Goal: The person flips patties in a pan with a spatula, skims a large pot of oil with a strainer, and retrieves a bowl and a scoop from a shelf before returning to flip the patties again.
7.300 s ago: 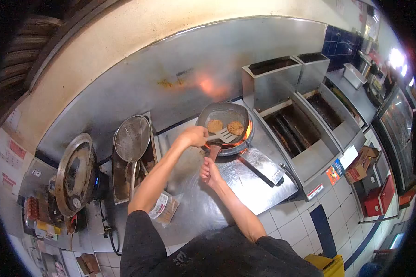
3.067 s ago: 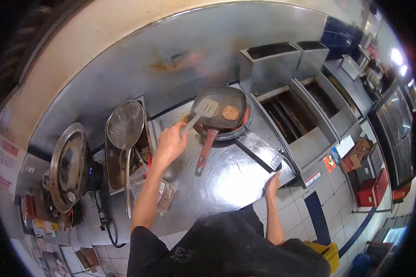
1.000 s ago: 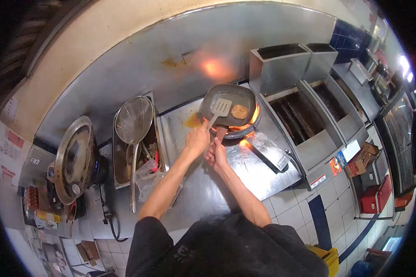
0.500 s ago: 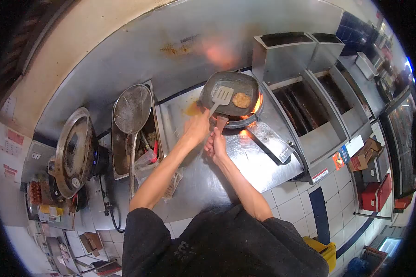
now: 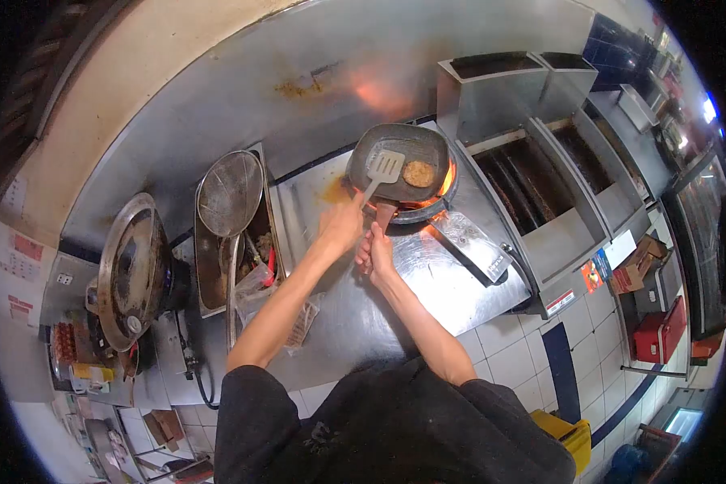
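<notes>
My left hand is closed round the handle of a slotted spatula, whose flat head is over the left side of a square frying pan. With my right hand I grip the pan's brownish handle. A round browned patty lies in the pan, right of the spatula head. Under the pan is a gas burner with orange flames showing at its right side.
A wire strainer rests over a steel tray left of the stove. Steel fryer basins stand at the right. A big round lid or pan is farther left. A plastic bag lies near the counter's front.
Both hands keep their grips on the spatula and pan handle. The spatula and patty sit almost where they were; the whole view has shifted slightly.
</notes>
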`<state>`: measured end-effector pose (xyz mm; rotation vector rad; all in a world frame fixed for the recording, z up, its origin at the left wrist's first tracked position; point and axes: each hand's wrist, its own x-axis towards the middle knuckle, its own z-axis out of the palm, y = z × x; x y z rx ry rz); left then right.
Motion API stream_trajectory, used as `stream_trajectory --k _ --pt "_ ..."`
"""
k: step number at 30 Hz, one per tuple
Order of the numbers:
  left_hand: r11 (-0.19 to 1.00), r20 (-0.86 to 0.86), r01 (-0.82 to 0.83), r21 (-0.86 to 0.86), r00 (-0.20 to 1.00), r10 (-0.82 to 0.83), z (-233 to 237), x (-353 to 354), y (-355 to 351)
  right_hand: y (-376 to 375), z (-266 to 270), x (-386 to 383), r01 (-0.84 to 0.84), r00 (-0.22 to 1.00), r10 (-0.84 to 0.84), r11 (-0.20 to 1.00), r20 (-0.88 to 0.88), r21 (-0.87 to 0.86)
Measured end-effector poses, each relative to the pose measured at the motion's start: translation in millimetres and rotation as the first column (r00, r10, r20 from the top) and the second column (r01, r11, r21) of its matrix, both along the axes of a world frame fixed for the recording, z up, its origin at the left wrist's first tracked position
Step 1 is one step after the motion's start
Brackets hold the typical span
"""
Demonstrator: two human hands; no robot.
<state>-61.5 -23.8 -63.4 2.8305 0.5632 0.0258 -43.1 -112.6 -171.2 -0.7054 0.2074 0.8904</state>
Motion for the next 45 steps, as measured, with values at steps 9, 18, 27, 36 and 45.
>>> stream_trajectory --k 9,18,27,36,45 --pt "0.996 0.159 -0.063 -0.060 0.985 0.072 26.1 -2.3 -15.8 -0.1 3.1 -0.4 0.000 1.000 0.001 0.999 0.022 -0.053" --pt "0.997 0.132 0.069 -0.047 0.989 -0.062 9.0 22.2 -54.6 -3.3 25.0 -6.7 0.039 0.992 -0.030 0.996 0.121 -0.076" --pt "0.993 0.040 0.049 -0.109 0.998 -0.045 6.9 21.3 -45.5 1.9 21.9 -7.1 0.085 0.993 -0.082 0.996 0.082 -0.038" --pt "0.996 -0.019 0.037 -0.081 0.999 -0.039 9.4 23.6 -46.0 0.5 19.1 -8.9 0.077 0.988 -0.062 0.991 0.141 -0.105" --pt "0.992 -0.030 0.013 -0.124 0.999 -0.017 6.6 23.4 -41.4 -1.5 9.6 -6.0 0.030 0.975 -0.004 0.993 0.221 -0.116"
